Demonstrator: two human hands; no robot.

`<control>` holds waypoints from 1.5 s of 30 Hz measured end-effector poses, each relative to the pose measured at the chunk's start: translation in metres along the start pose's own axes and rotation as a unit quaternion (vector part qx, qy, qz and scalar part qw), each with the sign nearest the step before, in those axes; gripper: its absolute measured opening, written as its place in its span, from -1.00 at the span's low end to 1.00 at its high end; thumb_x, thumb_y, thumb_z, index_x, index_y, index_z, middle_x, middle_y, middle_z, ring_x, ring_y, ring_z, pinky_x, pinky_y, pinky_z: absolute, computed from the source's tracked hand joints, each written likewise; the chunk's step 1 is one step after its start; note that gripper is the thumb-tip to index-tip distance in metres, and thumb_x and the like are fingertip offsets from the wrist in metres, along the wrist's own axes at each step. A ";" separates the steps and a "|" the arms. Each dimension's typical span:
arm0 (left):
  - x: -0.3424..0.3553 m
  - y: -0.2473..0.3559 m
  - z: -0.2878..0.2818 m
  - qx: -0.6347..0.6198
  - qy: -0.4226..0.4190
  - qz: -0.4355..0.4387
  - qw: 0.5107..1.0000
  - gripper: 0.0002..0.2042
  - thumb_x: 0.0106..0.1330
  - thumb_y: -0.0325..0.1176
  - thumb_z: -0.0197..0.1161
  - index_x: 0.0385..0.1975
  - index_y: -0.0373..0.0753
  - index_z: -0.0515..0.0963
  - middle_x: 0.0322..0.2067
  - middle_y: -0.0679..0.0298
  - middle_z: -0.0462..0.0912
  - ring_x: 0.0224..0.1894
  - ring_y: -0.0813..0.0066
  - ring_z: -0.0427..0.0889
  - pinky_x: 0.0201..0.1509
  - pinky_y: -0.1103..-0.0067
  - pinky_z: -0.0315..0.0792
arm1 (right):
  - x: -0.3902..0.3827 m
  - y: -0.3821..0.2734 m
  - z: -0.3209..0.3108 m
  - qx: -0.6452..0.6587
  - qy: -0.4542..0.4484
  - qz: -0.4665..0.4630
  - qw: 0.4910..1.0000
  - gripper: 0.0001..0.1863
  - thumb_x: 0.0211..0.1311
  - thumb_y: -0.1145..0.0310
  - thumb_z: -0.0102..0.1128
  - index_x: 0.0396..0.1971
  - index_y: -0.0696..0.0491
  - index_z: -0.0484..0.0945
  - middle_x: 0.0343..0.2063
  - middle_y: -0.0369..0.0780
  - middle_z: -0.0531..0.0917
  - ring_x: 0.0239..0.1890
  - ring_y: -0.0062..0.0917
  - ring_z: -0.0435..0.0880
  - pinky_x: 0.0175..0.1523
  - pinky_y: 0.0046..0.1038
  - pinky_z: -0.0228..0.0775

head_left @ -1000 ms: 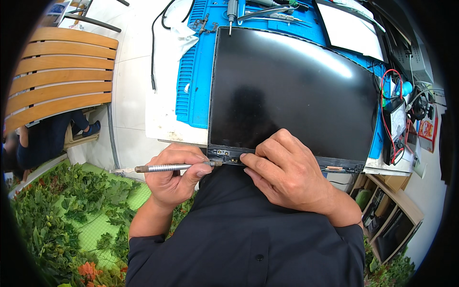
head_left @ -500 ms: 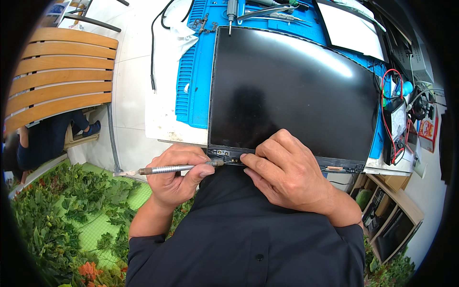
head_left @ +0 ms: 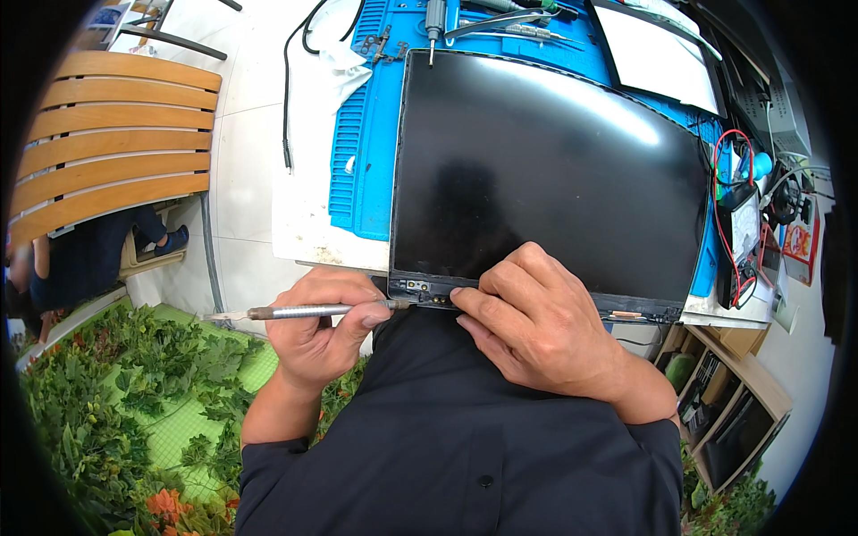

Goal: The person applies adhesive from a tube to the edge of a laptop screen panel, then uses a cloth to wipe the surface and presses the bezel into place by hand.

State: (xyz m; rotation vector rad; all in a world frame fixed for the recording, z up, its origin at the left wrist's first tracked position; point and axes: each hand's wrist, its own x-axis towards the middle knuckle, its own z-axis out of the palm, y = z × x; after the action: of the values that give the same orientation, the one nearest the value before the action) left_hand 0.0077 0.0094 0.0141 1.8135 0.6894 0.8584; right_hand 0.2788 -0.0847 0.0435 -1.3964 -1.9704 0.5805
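A laptop screen with a dark panel lies face up, its near edge toward my body. My left hand is closed round a slim metal pry tool, held almost level. One end of the tool meets the bare lower strip of the screen near its left corner, and a thin flat blade sticks out at the other end. My right hand is closed on the same lower edge, index fingertip on the strip and thumb below it. Whether those fingers also hold a small part is hidden.
Under the screen lies a blue work mat on a white table. A screwdriver, tweezers and hinges lie beyond the screen. Red wires run along the right side. A person sits behind a slatted wooden chair at left.
My left hand and the pry tool have shifted slightly left, and the tool lies more level. My right hand keeps its place. The seated person's arm has moved a little.
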 end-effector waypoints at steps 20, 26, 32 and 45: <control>0.001 0.000 0.000 -0.030 0.037 -0.022 0.999 -0.79 0.42 -0.49 0.60 -0.11 -0.39 0.68 -0.34 0.06 0.82 -0.32 0.37 0.82 -0.24 0.51 0.68 | 0.002 0.002 -0.004 0.003 -0.012 0.001 1.000 -0.65 0.07 0.48 0.61 -0.10 0.17 0.76 -0.27 -0.24 0.59 -0.18 -0.33 0.57 -0.11 -0.31 0.50; 0.019 0.003 -0.021 -0.165 0.160 -0.055 0.972 -0.78 0.60 -0.36 0.44 -0.02 -0.41 0.65 -0.35 0.08 0.76 -0.39 0.34 0.81 -0.30 0.49 0.75 | 0.008 -0.006 -0.016 -0.005 -0.016 0.009 1.000 -0.56 0.07 0.44 0.65 -0.01 0.16 0.76 -0.18 -0.20 0.65 -0.14 -0.29 0.60 -0.08 -0.31 0.53; 0.037 -0.012 -0.038 -0.115 0.201 -0.086 0.969 -0.76 0.60 -0.48 0.41 0.12 -0.47 0.63 -0.23 0.00 0.85 -0.17 0.18 0.93 -0.10 0.40 0.86 | 0.007 -0.008 -0.019 0.004 0.017 0.018 1.000 -0.51 0.02 0.43 0.75 0.01 0.07 0.79 -0.24 -0.22 0.66 -0.23 -0.31 0.56 -0.17 -0.31 0.46; 0.043 -0.027 -0.041 -0.066 0.172 -0.068 0.980 -0.82 0.60 -0.51 0.40 0.04 -0.47 0.64 -0.13 0.02 0.83 -0.09 0.26 0.91 0.04 0.42 0.84 | 0.007 -0.008 -0.050 -0.059 0.018 0.006 0.998 -0.58 0.07 0.48 0.67 -0.03 0.11 0.78 -0.23 -0.23 0.66 -0.22 -0.33 0.60 -0.14 -0.31 0.48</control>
State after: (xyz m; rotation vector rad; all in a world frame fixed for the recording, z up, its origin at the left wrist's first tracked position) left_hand -0.0021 0.0735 0.0107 1.4948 0.9405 1.1119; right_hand 0.3078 -0.0813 0.0852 -1.4806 -1.9974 0.4479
